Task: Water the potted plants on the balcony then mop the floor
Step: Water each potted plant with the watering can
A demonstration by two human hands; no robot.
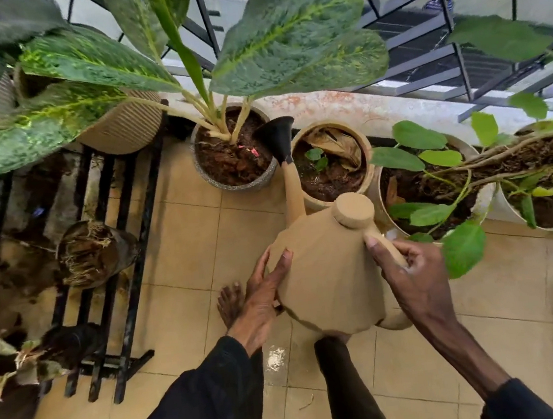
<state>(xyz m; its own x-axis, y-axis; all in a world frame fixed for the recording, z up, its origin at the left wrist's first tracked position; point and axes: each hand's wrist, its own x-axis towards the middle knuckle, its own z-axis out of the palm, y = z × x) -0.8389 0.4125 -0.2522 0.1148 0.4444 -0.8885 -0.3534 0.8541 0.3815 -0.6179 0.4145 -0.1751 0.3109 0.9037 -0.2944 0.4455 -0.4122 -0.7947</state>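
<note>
Plainly, the main risk is water missing the soil (228, 161): the can (327, 272) tips forward with its black rose (275, 137) hanging about over the right rim of the grey pot (241, 186), beside the tan pot (369, 160). A pour from this spot could run down the rim onto the floor (182, 240). The floor already shows a shiny patch (276, 357) near the bare foot (230, 300) and could turn slippery. A heavy stream could also wash soil out, and the big leaves (282, 33) overhead may catch a raised spout. The can is mid-scene, held above the floor on the near side of the pots. The right hand (410, 276) has its fingers (411, 256) curled tight round the handle (384, 243) at the can's right, thumb on top near the lid (353, 212). The left hand (264, 300) lies flat on the can's left flank, fingers (279, 264) straight and slightly apart, steadying it and gripping nothing. If that hand slips, the can could swing on the one grip.
</note>
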